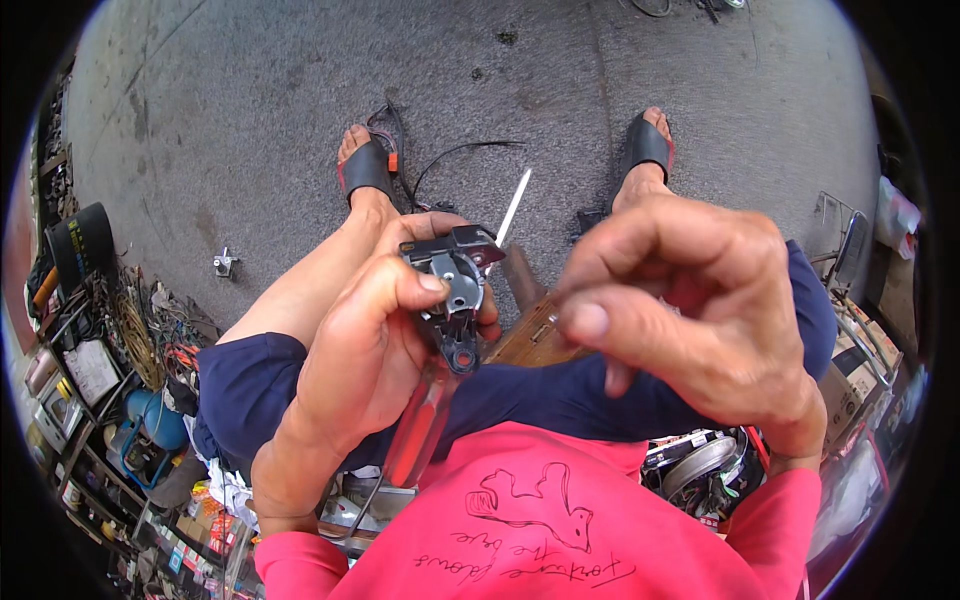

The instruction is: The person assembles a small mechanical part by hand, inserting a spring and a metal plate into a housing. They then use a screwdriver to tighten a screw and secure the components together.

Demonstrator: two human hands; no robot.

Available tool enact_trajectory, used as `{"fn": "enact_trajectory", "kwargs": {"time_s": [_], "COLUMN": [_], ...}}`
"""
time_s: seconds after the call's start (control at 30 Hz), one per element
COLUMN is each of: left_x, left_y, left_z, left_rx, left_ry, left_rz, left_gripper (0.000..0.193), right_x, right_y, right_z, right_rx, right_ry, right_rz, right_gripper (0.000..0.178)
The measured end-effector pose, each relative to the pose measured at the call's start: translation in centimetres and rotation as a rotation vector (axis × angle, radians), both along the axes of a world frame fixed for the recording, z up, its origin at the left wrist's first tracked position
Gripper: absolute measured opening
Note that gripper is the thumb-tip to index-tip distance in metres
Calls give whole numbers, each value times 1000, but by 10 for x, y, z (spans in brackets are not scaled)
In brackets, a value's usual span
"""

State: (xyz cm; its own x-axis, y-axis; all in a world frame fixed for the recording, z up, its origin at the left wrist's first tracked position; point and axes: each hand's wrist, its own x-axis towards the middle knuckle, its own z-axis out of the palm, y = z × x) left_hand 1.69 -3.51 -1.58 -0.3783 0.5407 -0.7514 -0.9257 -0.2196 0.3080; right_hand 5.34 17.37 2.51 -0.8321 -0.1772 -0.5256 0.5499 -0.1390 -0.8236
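My left hand [365, 340] is closed round a small black and metal mechanical part [460, 285] with a rounded eyelet at its lower end. In the same grip is a screwdriver [413, 435] with a clear red handle, passing behind the part. Beyond the part, a pale flat-ended shaft sticks up and away, in line with that handle. To the right, my right hand [700, 310] is raised with thumb and forefinger pinched together. A tiny shiny bit shows at their tips, too small to name. The two hands are apart.
A wooden piece [540, 335] lies between my knees. Dark cables with an orange connector [393, 162] lie beside my left foot. A small metal part [226, 263] rests on the grey ground. Cluttered shelves [90, 400] stand at left; a cardboard box [850, 390] is at right.
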Motion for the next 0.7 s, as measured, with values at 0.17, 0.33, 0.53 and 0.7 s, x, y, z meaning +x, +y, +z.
{"fn": "enact_trajectory", "kwargs": {"time_s": [0.17, 0.33, 0.53, 0.7], "left_x": [4, 4, 3, 5], "left_y": [5, 13, 12, 9], "left_z": [2, 4, 7, 3], "left_rx": [123, 130, 188, 256], "left_ry": [-76, -103, -90, -103], "left_rz": [-20, -50, -28, -12], "left_gripper": [36, 26, 24, 23], "right_x": [-6, -3, 1, 3], "right_y": [-8, -19, -21, -20], "right_z": [-7, -12, -21, -24], "right_rx": [118, 15, 307, 335], "right_ry": [29, 193, 502, 528], "right_rz": [-48, -61, 39, 98], "right_gripper": [17, 16, 15, 12]}}
